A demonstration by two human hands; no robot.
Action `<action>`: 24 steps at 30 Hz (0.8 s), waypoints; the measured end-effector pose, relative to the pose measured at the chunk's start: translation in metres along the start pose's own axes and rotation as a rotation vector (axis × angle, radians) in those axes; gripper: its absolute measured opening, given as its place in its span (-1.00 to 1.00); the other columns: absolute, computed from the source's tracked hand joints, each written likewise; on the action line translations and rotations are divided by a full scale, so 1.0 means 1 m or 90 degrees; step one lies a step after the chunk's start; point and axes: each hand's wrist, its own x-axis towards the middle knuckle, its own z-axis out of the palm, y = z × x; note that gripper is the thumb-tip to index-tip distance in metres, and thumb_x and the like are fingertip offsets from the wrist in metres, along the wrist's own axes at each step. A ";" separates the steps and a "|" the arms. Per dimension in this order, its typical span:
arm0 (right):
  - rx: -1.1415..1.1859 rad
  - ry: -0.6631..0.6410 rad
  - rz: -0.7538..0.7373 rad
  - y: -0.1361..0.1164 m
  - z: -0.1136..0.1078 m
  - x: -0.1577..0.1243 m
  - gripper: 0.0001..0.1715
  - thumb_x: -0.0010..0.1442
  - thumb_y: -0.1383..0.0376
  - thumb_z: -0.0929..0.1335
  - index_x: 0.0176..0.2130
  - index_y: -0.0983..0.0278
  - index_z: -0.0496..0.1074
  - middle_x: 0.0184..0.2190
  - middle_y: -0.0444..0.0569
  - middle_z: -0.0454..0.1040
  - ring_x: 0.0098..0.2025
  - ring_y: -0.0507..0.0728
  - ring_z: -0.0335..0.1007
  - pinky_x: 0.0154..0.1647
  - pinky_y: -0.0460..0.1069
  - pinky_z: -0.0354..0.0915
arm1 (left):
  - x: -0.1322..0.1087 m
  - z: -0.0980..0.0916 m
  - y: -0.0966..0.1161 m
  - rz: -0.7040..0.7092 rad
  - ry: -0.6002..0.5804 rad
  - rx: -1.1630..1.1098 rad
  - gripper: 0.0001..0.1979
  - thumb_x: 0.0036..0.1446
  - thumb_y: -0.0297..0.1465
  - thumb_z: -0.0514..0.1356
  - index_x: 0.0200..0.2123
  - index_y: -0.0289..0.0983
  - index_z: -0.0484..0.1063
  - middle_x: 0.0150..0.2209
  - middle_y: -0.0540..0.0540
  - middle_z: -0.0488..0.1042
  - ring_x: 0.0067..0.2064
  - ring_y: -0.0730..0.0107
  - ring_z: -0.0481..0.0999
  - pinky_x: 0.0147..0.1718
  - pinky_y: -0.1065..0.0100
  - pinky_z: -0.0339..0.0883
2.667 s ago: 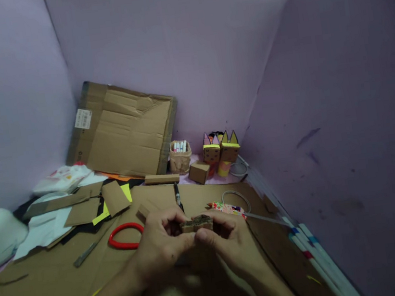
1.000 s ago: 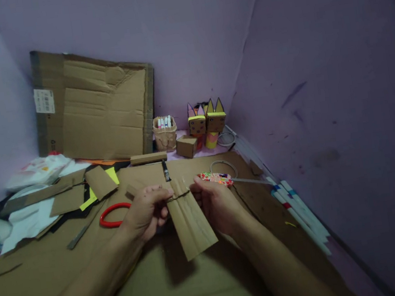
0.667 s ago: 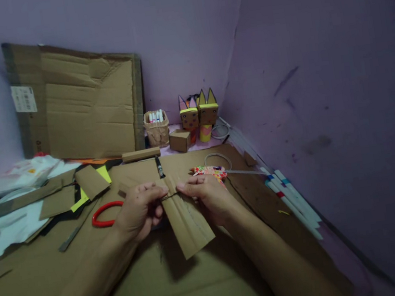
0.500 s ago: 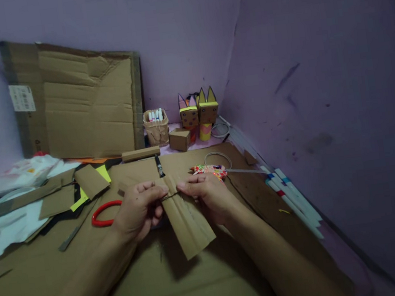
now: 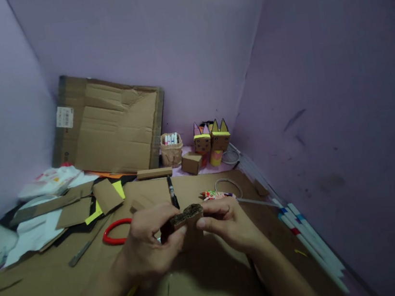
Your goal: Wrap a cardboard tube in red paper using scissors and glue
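Observation:
Between both hands is a brown piece of cardboard (image 5: 193,233), folded or layered, its rough torn edge turned up toward me. My left hand (image 5: 154,238) pinches its left side between thumb and fingers. On the other side, my right hand (image 5: 227,221) grips it with the thumb in front and the fingers behind. The lower part of the piece fades into shadow. Just beyond the hands lies a black marker pen (image 5: 172,192). A red scissor handle (image 5: 116,232) shows left of my left hand, partly covered by it.
Cardboard scraps (image 5: 107,196) and a utility knife (image 5: 83,250) lie at the left. At the back stand a marker basket (image 5: 172,151), a small cardboard box (image 5: 191,163) and two cat-eared figures (image 5: 220,140). White tubes (image 5: 311,239) line the right edge; a large cardboard sheet (image 5: 115,129) leans on the wall.
The cardboard has been tilted, so its torn upper edge now faces me rather than its long flat side. Both hands have shifted grip around it, and the camera view has tipped upward.

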 end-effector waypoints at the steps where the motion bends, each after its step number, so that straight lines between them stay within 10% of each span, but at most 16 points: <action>1: 0.002 -0.002 0.003 0.000 0.001 0.000 -0.82 -0.06 0.15 0.47 -0.50 0.21 0.61 -0.63 -0.14 0.41 -0.53 0.04 0.24 -0.44 -0.06 0.23 | 0.001 0.000 0.001 -0.021 -0.001 -0.016 -0.92 -0.06 -0.44 0.21 -0.56 -0.25 0.44 -0.61 -0.01 0.38 -0.57 0.44 0.30 -0.56 0.42 0.13; 9: 0.093 0.148 0.164 0.016 0.009 0.005 -0.74 -0.24 0.16 0.47 -0.65 0.31 0.45 -0.72 -0.16 0.34 -0.65 -0.01 0.17 -0.58 -0.08 0.13 | 0.006 0.023 -0.013 -0.487 -0.064 -0.505 -0.73 -0.19 -0.23 0.27 -0.59 -0.26 0.27 -0.74 0.11 0.24 -0.75 0.60 0.13 -0.83 0.54 -0.01; 16: 0.077 0.179 0.199 0.018 0.010 0.008 -0.82 -0.28 0.28 0.42 -0.74 0.29 0.37 -0.79 -0.25 0.23 -0.69 -0.08 0.02 -0.65 -0.12 -0.07 | 0.007 0.028 -0.018 -0.535 -0.101 -0.538 -0.72 -0.23 -0.26 0.32 -0.61 -0.29 0.30 -0.71 0.11 0.28 -0.76 0.63 0.18 -0.85 0.59 0.02; 24: 0.127 0.132 0.231 0.019 0.010 0.005 -0.69 -0.27 0.13 0.50 -0.60 0.32 0.46 -0.69 -0.16 0.39 -0.63 -0.02 0.22 -0.55 -0.08 0.13 | 0.005 0.029 -0.014 -0.500 -0.056 -0.467 -0.68 -0.21 -0.18 0.30 -0.62 -0.25 0.25 -0.82 0.16 0.18 -0.80 0.65 0.06 -0.86 0.59 -0.07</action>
